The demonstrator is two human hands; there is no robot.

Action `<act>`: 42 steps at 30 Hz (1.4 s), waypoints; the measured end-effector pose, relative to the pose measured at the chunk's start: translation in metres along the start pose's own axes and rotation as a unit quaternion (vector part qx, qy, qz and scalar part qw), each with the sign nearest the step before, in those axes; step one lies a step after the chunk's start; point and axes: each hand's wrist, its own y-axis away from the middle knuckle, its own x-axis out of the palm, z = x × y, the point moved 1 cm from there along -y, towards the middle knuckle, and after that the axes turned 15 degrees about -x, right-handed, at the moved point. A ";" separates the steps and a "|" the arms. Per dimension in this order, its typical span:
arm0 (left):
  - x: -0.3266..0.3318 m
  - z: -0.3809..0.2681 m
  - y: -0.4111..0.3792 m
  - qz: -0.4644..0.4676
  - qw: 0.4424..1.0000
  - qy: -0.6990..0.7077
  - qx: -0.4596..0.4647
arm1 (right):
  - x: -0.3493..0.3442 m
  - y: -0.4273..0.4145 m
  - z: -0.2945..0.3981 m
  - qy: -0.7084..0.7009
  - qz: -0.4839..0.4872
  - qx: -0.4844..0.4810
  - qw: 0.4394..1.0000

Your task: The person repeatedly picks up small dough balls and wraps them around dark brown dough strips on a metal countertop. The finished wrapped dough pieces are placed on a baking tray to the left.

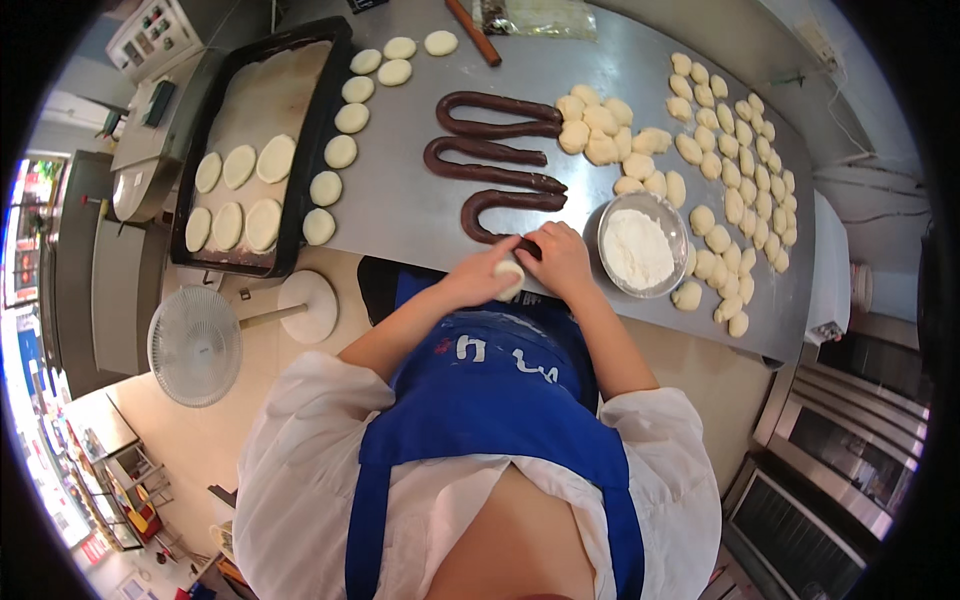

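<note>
My left hand point(480, 276) holds a round piece of pale dough point(509, 280) in its palm and fingers at the table's front edge. Beside it, my right hand point(559, 259) has its fingertips on the near end of a dark brown filling rope point(480, 217); its exact grip is partly hidden. Two more bent ropes point(487, 166) of the filling lie farther back. To the right stands a metal bowl point(602, 259) of white flour point(637, 249). Many dough lumps point(600, 120) lie behind and right of the bowl. Flattened dough rounds point(341, 151) line the tray's side.
A black-rimmed baking tray point(300, 180) at left holds several flat dough rounds point(262, 225). A wooden rolling pin point(474, 32) and a plastic bag point(540, 18) lie at the steel table's point(397, 217) back. A fan point(196, 346) stands on the left.
</note>
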 end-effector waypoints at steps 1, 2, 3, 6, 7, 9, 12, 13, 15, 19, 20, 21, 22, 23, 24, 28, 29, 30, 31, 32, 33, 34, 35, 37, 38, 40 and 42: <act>0.005 -0.010 0.000 0.021 0.995 -0.090 -0.034 | 0.003 0.005 -0.002 0.004 -0.018 -0.009 1.000; 0.013 -0.012 -0.003 0.021 0.987 -0.158 -0.029 | 0.006 0.010 -0.002 0.008 -0.037 -0.018 0.999; 0.020 -0.015 -0.005 0.024 0.974 -0.224 -0.024 | 0.008 0.016 -0.002 0.013 -0.054 -0.025 0.998; 0.026 -0.020 -0.003 0.025 0.961 -0.270 -0.043 | 0.018 0.018 -0.005 0.018 -0.056 -0.016 0.998; 0.027 -0.021 -0.001 0.030 0.957 -0.281 -0.057 | 0.020 0.018 -0.005 0.024 -0.054 -0.013 0.998; 0.029 -0.021 0.000 0.014 0.951 -0.302 -0.062 | 0.019 0.014 -0.006 0.041 -0.044 -0.029 0.998; 0.026 -0.028 0.003 0.011 0.937 -0.338 -0.091 | 0.012 0.006 -0.006 0.050 0.016 -0.028 0.998; 0.026 -0.031 0.004 0.014 0.931 -0.348 -0.104 | 0.007 0.002 -0.006 0.049 0.046 -0.017 0.998; 0.025 -0.030 0.001 0.014 0.932 -0.345 -0.109 | -0.001 -0.001 -0.006 0.002 0.097 0.025 0.995; 0.010 -0.023 -0.009 0.067 0.945 -0.297 -0.122 | -0.019 0.013 -0.012 -0.348 0.096 0.250 0.898; 0.007 -0.015 -0.014 0.067 0.962 -0.251 -0.086 | -0.021 0.016 -0.012 -0.465 0.070 0.323 0.821; 0.004 -0.008 -0.017 0.067 0.975 -0.204 -0.050 | -0.023 0.018 -0.010 -0.528 0.014 0.367 0.766; 0.004 -0.001 -0.020 0.067 0.985 -0.156 -0.015 | -0.024 0.018 -0.007 -0.585 -0.042 0.406 0.701; 0.005 0.005 -0.022 0.077 0.995 -0.060 -0.003 | -0.023 0.018 -0.005 -0.635 -0.098 0.440 0.627; 0.003 0.001 -0.020 0.088 0.995 0.035 0.009 | -0.022 0.017 -0.003 -0.655 -0.131 0.456 0.588; -0.007 -0.016 -0.008 0.186 0.854 0.481 -0.072 | 0.003 0.019 -0.013 -0.623 -0.183 0.457 0.608; -0.009 -0.020 -0.004 0.208 0.778 0.584 -0.101 | 0.009 0.015 -0.014 -0.625 -0.217 0.489 0.568; -0.013 -0.019 -0.002 0.203 0.753 0.619 -0.095 | 0.001 -0.008 0.004 -0.628 -0.245 0.518 0.527; -0.013 -0.019 -0.002 0.198 0.711 0.666 -0.107 | 0.001 -0.012 0.003 -0.644 -0.246 0.531 0.492; -0.014 -0.019 -0.001 0.192 0.666 0.711 -0.118 | 0.002 -0.016 0.002 -0.659 -0.247 0.545 0.456; -0.014 -0.020 -0.001 0.187 0.618 0.753 -0.128 | 0.001 -0.014 -0.001 -0.684 -0.244 0.515 0.455; -0.017 -0.021 0.002 0.168 0.605 0.764 -0.150 | 0.001 -0.011 -0.002 -0.709 -0.241 0.484 0.452; -0.016 -0.021 0.002 0.163 0.617 0.756 -0.147 | 0.000 -0.009 -0.005 -0.732 -0.238 0.453 0.449; -0.015 -0.022 0.001 0.159 0.640 0.738 -0.146 | 0.020 0.011 -0.027 -0.848 -0.211 0.277 0.400; -0.012 -0.020 0.000 0.143 0.661 0.722 -0.145 | 0.027 0.015 -0.034 -0.891 -0.190 0.183 0.369; -0.002 -0.012 -0.007 0.107 0.702 0.690 -0.141 | 0.016 0.005 -0.022 -0.695 -0.218 0.305 0.613; 0.008 0.002 -0.021 0.107 0.712 0.686 -0.106 | -0.002 -0.026 0.023 -0.444 -0.298 0.337 0.775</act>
